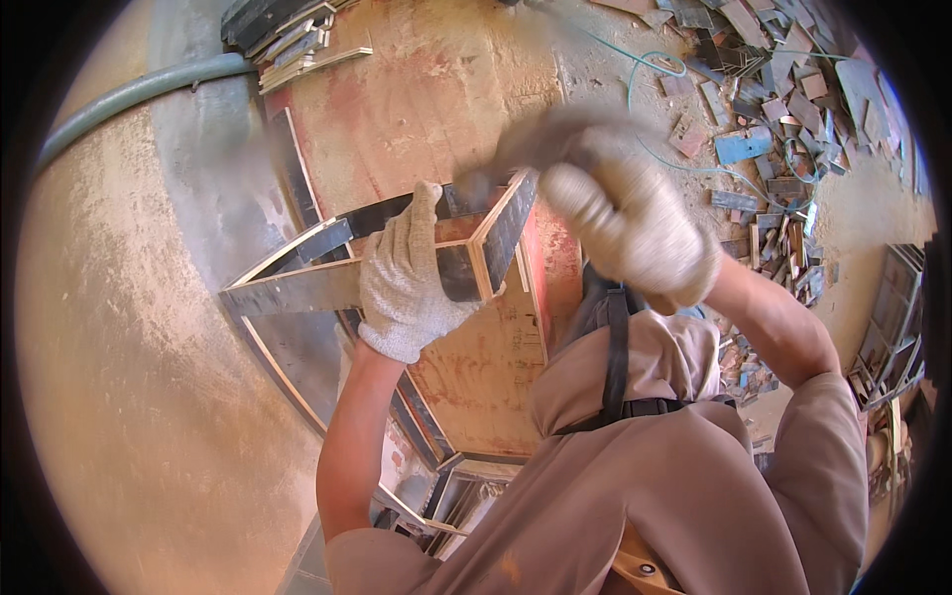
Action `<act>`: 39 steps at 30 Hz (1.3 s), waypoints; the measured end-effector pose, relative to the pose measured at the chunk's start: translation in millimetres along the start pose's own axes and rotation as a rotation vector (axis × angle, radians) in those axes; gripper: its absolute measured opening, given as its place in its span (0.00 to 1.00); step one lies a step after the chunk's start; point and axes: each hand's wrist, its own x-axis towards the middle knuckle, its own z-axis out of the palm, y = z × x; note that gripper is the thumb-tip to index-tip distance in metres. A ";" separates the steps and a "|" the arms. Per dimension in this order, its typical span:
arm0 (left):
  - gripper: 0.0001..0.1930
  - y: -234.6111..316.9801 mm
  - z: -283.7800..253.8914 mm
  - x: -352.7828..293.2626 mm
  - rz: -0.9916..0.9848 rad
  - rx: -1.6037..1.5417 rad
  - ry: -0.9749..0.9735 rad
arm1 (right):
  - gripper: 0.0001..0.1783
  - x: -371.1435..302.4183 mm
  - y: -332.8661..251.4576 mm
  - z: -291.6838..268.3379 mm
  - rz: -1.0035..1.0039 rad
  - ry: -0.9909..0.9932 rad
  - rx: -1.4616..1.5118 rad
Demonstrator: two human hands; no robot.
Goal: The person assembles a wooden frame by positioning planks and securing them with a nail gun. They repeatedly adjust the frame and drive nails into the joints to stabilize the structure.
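My left hand (405, 278), in a pale knit glove, grips the near side of a frame (302, 291) made of dark-faced plywood strips. Its fingers wrap over the strip close to the frame's right-hand corner. My right hand (630, 223), in a similar glove, is closed round a dark hammer (550, 137), raised just above and right of that corner. Motion smears the hammer, and its exact outline does not show. A short end strip (504, 233) with bare plywood edges forms the corner below the hammer.
Under the frame lies a reddish, worn plywood board (397, 109). Stacked strips (307, 50) sit at the far left, by a grey pipe (149, 94). Scattered wood offcuts (744, 146) and a thin green hose (659, 159) cover the floor at the right. A metal rack (890, 322) stands farther right.
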 end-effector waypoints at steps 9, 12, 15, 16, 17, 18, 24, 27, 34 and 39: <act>0.70 -1.7 3.9 -4.6 0.035 0.018 0.008 | 0.12 -1.7 -18.2 -2.0 -0.091 0.070 -0.198; 0.69 0.1 0.5 3.6 0.049 0.033 0.012 | 0.13 4.9 -20.8 -6.4 0.004 -0.329 -0.361; 0.68 1.6 -1.8 0.9 0.021 -0.001 -0.006 | 0.14 11.4 -57.1 -11.5 -0.108 -0.176 -0.311; 0.68 1.2 -1.3 0.8 0.024 -0.022 0.008 | 0.13 8.7 -60.6 -9.4 -0.099 -0.151 -0.323; 0.69 0.6 -1.0 0.2 0.027 -0.043 0.022 | 0.13 5.7 -61.8 -6.2 -0.091 -0.126 -0.333; 0.69 -2.6 3.4 -2.8 0.038 0.022 0.022 | 0.13 2.6 -60.9 -3.0 -0.087 -0.096 -0.345; 0.66 4.8 -5.0 2.8 0.023 -0.064 0.041 | 0.15 37.3 -49.0 -12.1 -0.170 -0.341 -0.449; 0.66 1.1 1.7 -3.6 0.080 -0.003 0.067 | 0.11 27.6 -68.9 -1.6 -0.300 -0.201 -0.338; 0.67 9.4 -6.4 -5.7 0.013 -0.029 0.030 | 0.18 35.7 -97.4 -12.2 -0.075 -0.272 -0.604; 0.67 8.0 -5.7 -3.8 0.025 -0.010 -0.003 | 0.19 24.0 -45.6 -12.6 -0.153 -0.456 -0.648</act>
